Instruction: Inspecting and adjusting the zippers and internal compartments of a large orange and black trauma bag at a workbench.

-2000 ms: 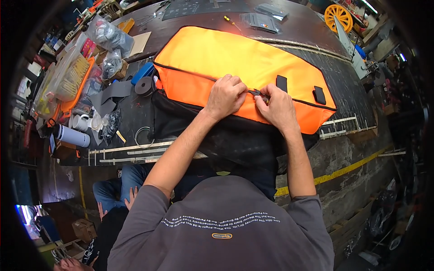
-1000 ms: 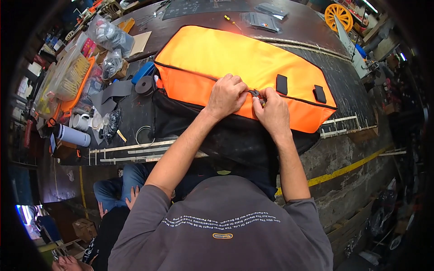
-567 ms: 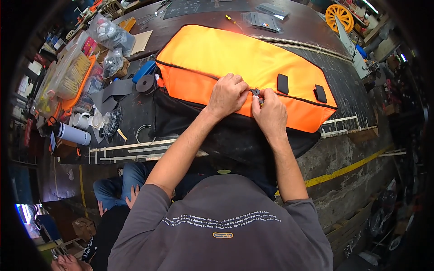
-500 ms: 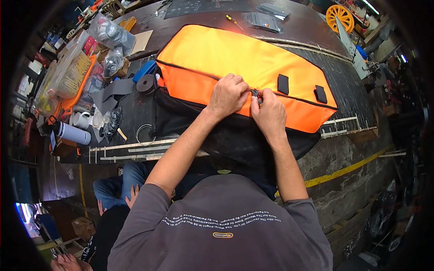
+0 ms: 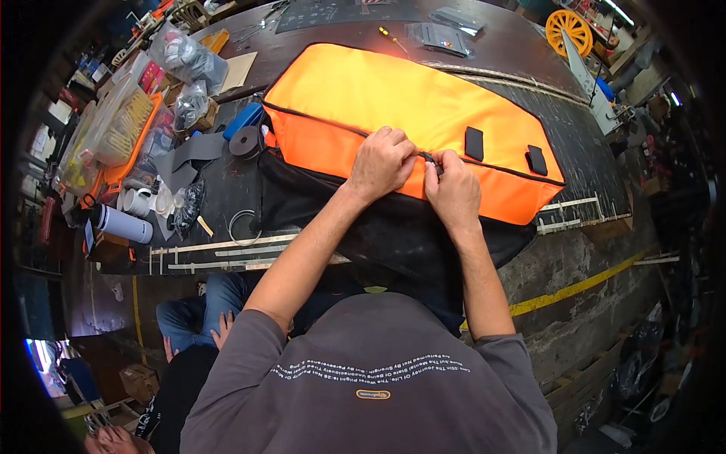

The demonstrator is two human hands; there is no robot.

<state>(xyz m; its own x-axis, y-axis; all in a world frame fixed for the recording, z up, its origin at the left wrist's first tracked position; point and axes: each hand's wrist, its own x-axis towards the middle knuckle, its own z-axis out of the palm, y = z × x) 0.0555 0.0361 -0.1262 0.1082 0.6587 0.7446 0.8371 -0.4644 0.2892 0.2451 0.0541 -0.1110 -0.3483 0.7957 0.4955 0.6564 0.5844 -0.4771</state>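
Where the two hands meet along its near top edge, a long, boxy bag of bright orange fabric with black piping lies across the worktable. The left hand is curled, gripping the bag's edge; the right hand, also curled, pinches a small dark item against that edge, too hidden to identify. Whether anything fills the bag cannot be told. At nine o'clock from it, a clear plastic tub holds slim yellowish pieces, with an orange plastic rim beside it. Toward ten o'clock, a large clear plastic bag bulges with grey contents. Between eight and nine, a white mug stands near a white cylindrical bottle; the contents of both are hidden. At six o'clock, black fabric under the bag hangs over the near edge of the dark worktable, close to the person's body. The orange bag's right end points to four o'clock, just inside the table edge, while at twelve o'clock the tabletop stretches on, a yellow-handled screwdriver lying well apart from both hands.
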